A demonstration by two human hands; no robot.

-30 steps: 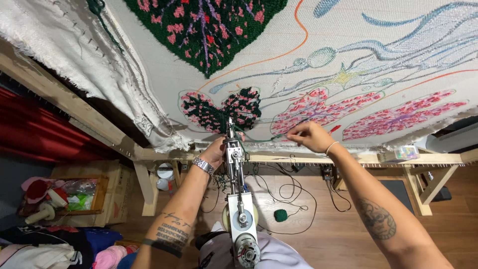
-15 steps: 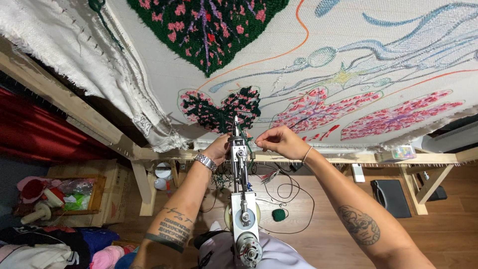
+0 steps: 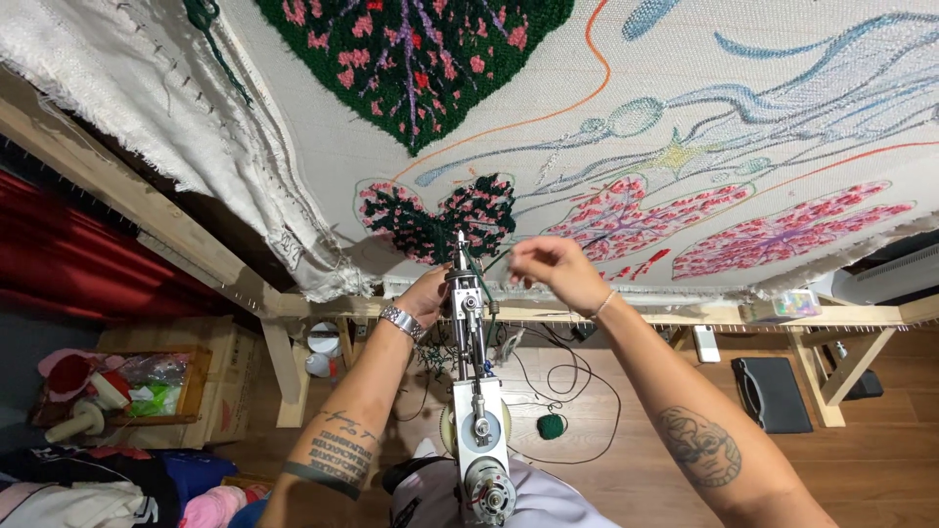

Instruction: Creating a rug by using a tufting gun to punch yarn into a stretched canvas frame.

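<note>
A brown cardboard box [image 3: 220, 386] sits on the floor to my left. A crinkled clear plastic bag [image 3: 156, 370] lies just beside it.

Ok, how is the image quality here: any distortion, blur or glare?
Head view: wide-angle distortion bows the wooden frame and stretched cloth; light is even and soft, no glare; the tufting gun, left hand and right hand look sharp; the red curtain sits in shadow.

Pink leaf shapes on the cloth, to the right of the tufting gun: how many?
2. One pink leaf lies just right of the gun, above the right hand; the other lies farther right. More may be hidden beyond the picture's edge.
</note>
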